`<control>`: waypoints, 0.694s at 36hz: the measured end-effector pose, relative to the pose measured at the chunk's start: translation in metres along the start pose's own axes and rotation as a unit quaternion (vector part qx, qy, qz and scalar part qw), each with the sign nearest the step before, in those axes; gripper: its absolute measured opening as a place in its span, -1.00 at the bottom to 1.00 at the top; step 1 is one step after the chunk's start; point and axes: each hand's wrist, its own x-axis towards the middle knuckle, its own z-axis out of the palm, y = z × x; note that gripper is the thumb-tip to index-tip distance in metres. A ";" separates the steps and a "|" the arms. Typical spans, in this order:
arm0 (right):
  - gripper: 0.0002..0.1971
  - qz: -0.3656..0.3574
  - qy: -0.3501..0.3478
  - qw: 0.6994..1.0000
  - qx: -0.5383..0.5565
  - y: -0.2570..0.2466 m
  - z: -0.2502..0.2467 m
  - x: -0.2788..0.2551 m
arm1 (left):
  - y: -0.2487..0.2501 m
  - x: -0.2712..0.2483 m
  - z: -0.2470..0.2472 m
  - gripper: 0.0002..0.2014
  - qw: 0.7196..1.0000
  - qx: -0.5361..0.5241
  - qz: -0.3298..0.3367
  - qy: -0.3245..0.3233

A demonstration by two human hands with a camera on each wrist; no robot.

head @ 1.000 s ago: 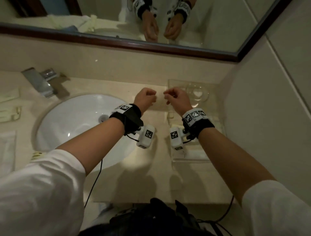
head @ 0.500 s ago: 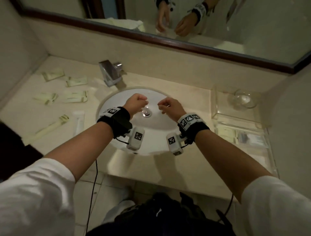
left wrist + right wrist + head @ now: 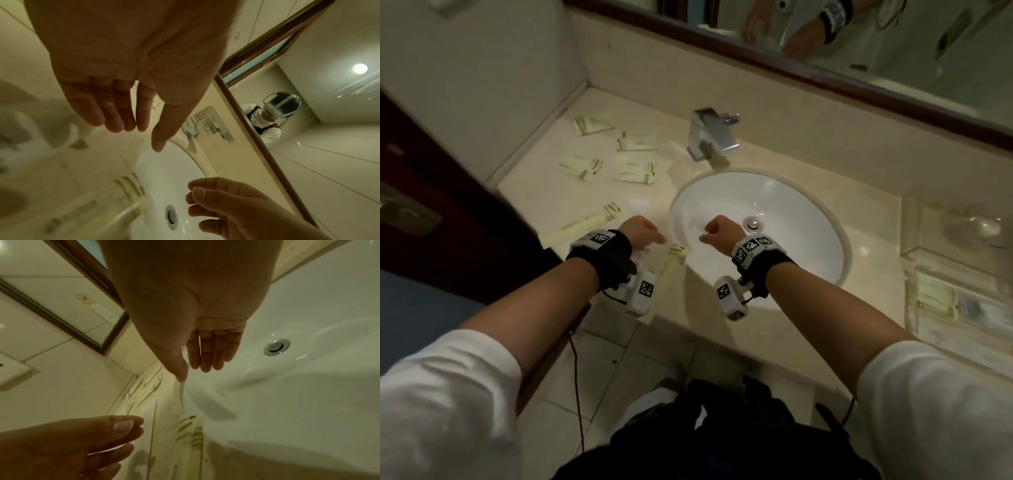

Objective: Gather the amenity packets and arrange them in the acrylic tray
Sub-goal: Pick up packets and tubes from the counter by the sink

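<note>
Both hands have swung left from the tray to the loose packets on the surface; left hand and right hand hang empty, fingers loosely curled, ready to gather more

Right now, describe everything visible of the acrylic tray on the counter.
The acrylic tray is a clear, walled, rectangular box on the beige counter, right of the sink and against the side wall. Its far section holds a clear glass dish; its near section already holds pale, flat amenity packets. Neither hand touches it.
</note>
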 end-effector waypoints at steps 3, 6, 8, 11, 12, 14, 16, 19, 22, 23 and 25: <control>-0.51 0.011 -0.016 0.999 -0.030 -0.008 0.018 0.005 | -0.020 -0.001 -0.007 -0.51 0.998 0.059 0.012 -0.015; -0.39 0.020 -0.034 0.998 -0.055 -0.015 0.033 0.008 | -0.033 -0.004 -0.009 -0.49 0.995 0.093 0.024 -0.031; -0.31 0.029 -0.044 0.996 -0.073 -0.017 0.040 0.010 | -0.037 -0.006 -0.007 -0.50 0.993 0.105 0.028 -0.043; -0.25 0.042 -0.050 0.993 -0.093 -0.019 0.047 0.012 | -0.040 -0.009 -0.004 -0.51 0.990 0.128 0.041 -0.053; -0.24 0.047 -0.052 0.993 -0.099 -0.019 0.049 0.013 | -0.040 -0.009 -0.003 -0.50 0.987 0.144 0.046 -0.053; -0.24 0.050 -0.052 0.991 -0.110 -0.020 0.052 0.013 | -0.042 -0.010 -0.001 -0.49 0.982 0.172 0.058 -0.050; -0.25 0.051 -0.046 0.991 -0.116 -0.019 0.054 0.014 | -0.043 -0.009 0.002 -0.48 0.979 0.188 0.066 -0.052; -0.28 0.047 -0.040 0.992 -0.111 -0.018 0.056 0.015 | -0.042 -0.009 0.006 -0.47 0.968 0.227 0.089 -0.058; -0.36 0.032 -0.037 0.993 -0.105 -0.017 0.058 0.016 | -0.042 -0.010 0.011 -0.48 0.951 0.284 0.110 -0.057; -0.39 0.026 -0.036 0.994 -0.103 -0.017 0.058 0.017 | -0.043 -0.010 0.012 -0.48 0.944 0.304 0.115 -0.054; -0.49 0.018 -0.039 0.995 -0.092 -0.016 0.059 0.018 | -0.044 -0.010 0.015 -0.47 0.928 0.349 0.121 -0.050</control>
